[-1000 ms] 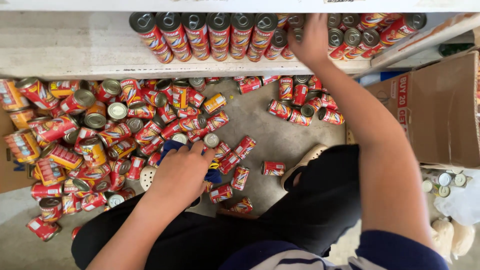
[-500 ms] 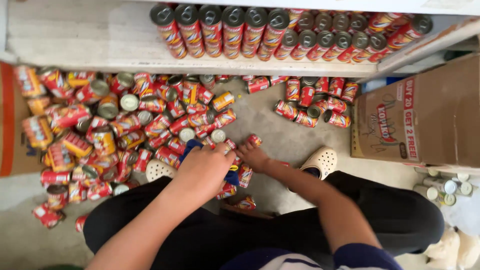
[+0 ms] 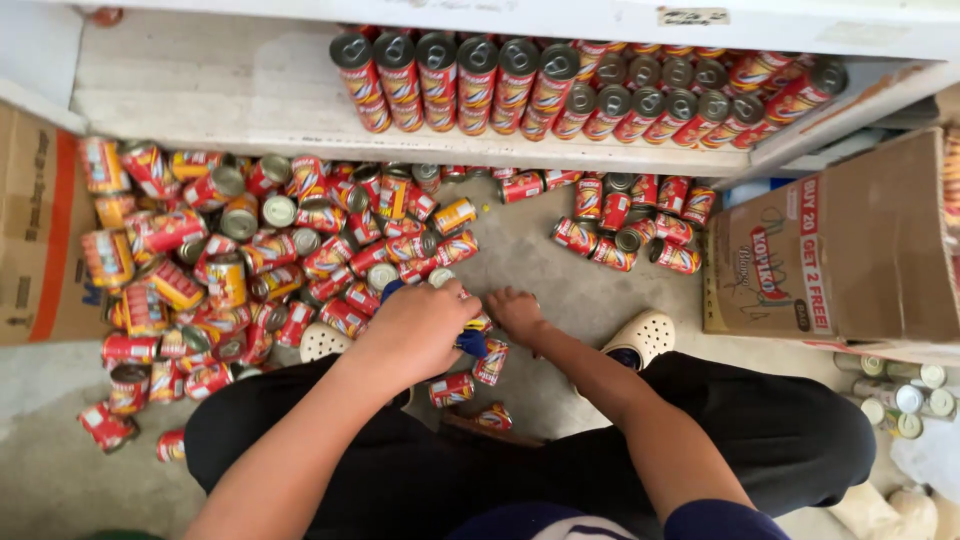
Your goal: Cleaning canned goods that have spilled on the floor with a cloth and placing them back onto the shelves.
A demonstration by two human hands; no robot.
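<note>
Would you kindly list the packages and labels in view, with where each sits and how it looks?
Cans on the shelf: upright rows, red-yellow labels, silver pull-tab lids.
Loose cans: heaped on the floor, same colours.
Right carton: brown cardboard, red print.
Left carton: brown, orange stripe.
Shelf tag: small pale strip on the shelf edge.

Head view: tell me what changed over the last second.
The right hand came down from the row of cans on the shelf to the floor, beside the left hand. Both now rest on the loose cans between the knees; what they grip is hidden. The left hand barely moved. The floor pile, shelf row and cardboard box stayed put.
</note>
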